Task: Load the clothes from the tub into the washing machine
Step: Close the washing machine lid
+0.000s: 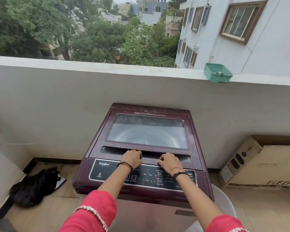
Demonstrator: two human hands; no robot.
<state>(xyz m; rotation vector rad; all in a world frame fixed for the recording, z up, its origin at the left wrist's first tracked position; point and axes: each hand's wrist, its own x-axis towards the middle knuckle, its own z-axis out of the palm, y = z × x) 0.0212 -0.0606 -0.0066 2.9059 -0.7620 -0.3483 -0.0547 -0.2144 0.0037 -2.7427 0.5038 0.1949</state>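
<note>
The washing machine (146, 148) stands on the balcony floor against the white parapet wall (57, 101), its maroon top facing the camera. Its lid (147, 129), with a large glass window, lies closed and flat. Through the glass the pale drum shows dimly; whether anything lies inside cannot be told. Along the lid's near edge runs a dark recessed handle slot (112, 150). The left hand (132, 159) has its fingers curled over the lid's front edge at that slot, gripping it. The right hand (170, 162) grips the same edge just beside it, fingers likewise curled, the two hands a little apart. Both wrists carry bead and thread bracelets, and the red sleeves (97, 210) end well short of the wrists. The forearms cross above the black control panel (107, 171) at the machine's front.

A white tub (224, 205) peeks out behind the machine's right front corner, near the right forearm; its contents are hidden.

On the floor to the left lies a black bag (35, 186). To the right a cardboard box (264, 163) stands against the wall. A green basket (218, 72) sits on the parapet's top. Beyond are trees and a pale apartment building (241, 30).
</note>
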